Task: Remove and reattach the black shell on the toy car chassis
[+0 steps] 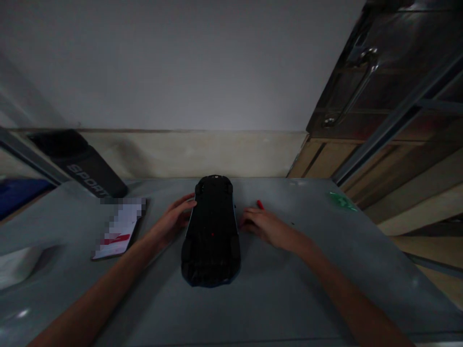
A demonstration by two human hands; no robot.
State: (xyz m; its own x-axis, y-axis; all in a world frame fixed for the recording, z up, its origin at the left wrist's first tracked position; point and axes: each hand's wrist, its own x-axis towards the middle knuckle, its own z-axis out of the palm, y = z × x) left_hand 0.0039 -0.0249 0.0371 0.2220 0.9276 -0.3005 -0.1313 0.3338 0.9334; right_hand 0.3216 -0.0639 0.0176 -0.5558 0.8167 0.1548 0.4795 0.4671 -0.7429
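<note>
A toy car (213, 226) lies upside down on the grey table, its black underside facing up and a small red dot near the middle. My left hand (177, 217) grips its left edge with the fingertips. On the other side, my right hand (262, 224) is closed, its fingers curled down close to the car's right edge. What those fingers hold is too dark and blurred to make out. The end of a slim red object (260, 205) shows just past the right knuckles; the hand hides the rest.
Left of the car lies a phone (121, 231) with a lit screen. Behind it a dark bottle-like object marked SPORT (87, 168) leans at a slant. A white object (18, 265) sits at far left, a green plastic packet (343, 201) at right. A wall borders the back.
</note>
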